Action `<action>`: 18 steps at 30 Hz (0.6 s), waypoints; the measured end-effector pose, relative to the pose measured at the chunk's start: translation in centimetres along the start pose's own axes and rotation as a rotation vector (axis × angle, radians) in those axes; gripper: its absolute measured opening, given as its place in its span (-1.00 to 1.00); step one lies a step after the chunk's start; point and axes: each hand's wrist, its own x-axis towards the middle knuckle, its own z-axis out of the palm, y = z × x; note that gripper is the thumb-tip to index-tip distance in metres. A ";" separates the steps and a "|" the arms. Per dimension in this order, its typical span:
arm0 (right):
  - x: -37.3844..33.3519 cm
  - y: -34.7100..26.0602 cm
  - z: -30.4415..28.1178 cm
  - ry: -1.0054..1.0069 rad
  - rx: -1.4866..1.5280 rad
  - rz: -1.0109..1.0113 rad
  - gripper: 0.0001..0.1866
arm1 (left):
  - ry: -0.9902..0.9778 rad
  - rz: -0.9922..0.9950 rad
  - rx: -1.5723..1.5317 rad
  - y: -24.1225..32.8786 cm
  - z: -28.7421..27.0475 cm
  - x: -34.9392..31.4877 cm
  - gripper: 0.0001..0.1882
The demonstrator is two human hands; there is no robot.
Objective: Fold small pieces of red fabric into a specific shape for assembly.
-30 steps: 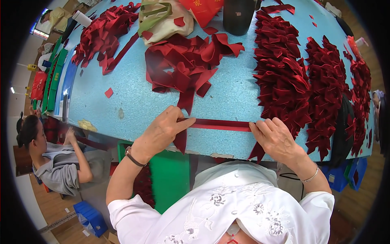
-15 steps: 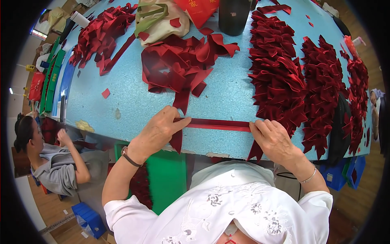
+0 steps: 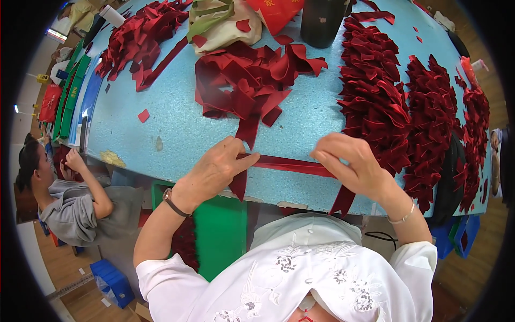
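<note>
Velvety dark-red ribbon strip (image 3: 292,165) stretched flat at near edge of speckled blue desk (image 3: 177,129). Left hand (image 3: 214,170) fingers pinch one end; right hand (image 3: 351,163) fingers pinch other, ribbon tail hidden below.

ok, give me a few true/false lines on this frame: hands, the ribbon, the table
1. Both hands pinch one dark red ribbon strip stretched between them. True: left hand, right hand.
2. The table is yellow. False: it is light blue.
3. Rows of folded red ribbon pieces lie right of the hands. True.
4. The left wrist is bare. False: it wears a dark wristband.
5. A green bin sits below the table edge. True.
</note>
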 end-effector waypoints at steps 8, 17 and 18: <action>6.5 0.8 4.4 -0.375 0.485 0.423 -0.70 | 0.027 0.004 0.018 0.1 0.0 0.2 -0.69; 6.2 2.0 5.2 -0.509 0.404 0.436 -0.70 | 0.017 -0.019 -0.028 -0.1 -0.2 0.1 -0.69; 6.0 2.0 5.1 -0.519 0.352 0.419 -0.70 | 0.011 -0.028 -0.030 -0.1 -0.2 0.1 -0.68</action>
